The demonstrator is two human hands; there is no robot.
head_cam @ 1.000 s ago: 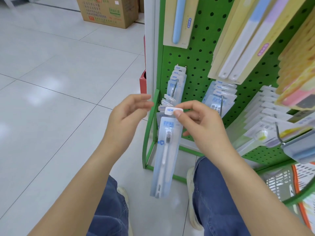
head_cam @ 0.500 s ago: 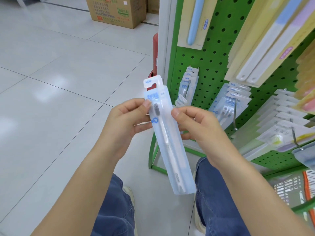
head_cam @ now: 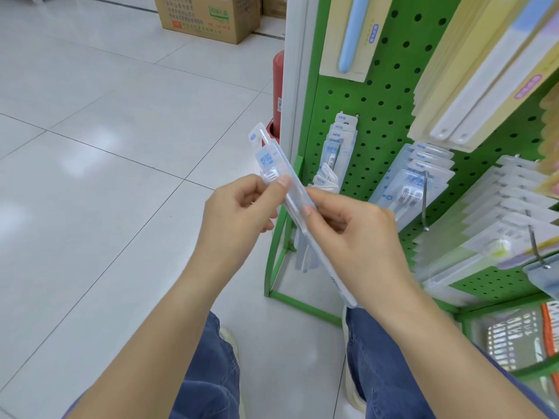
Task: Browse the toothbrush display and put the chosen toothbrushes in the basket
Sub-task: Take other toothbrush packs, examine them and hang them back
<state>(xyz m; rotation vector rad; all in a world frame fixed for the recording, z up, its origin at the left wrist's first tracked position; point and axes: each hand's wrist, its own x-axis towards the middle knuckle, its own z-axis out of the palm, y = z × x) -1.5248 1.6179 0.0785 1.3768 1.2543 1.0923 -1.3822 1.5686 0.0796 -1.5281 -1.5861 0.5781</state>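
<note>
Holding the toothbrush pack (head_cam: 298, 204) between them, both hands were positioned in front of the green pegboard display (head_cam: 384, 95). The left hand (head_cam: 239, 213) pinched the pack near its upper end, thumb on the near face and fingers (head_cam: 260, 184) curled behind it. The right hand (head_cam: 357, 237) gripped the pack at mid-length, thumb tip on the near edge and fingers closed around the far side. The pack was clear plastic, tilted with its hang tab up and to the left and its lower end down and to the right, beside the right wrist. It was turned nearly edge-on to the camera.

Behind the pack, a row of matching packs (head_cam: 337, 149) hung on a peg at the left edge of the display. A second row (head_cam: 420, 176) hung further right, and a third, paler row (head_cam: 508, 213) beyond that. Larger yellow-carded packs (head_cam: 472, 77) hung above. A red cylinder (head_cam: 278, 86) stood on the tiled floor (head_cam: 106, 161) beside the white upright of the display. A cardboard box (head_cam: 208, 16) sat on the floor well behind. A basket (head_cam: 514, 337) with an orange handle was partly visible at lower right, beneath the display frame.
</note>
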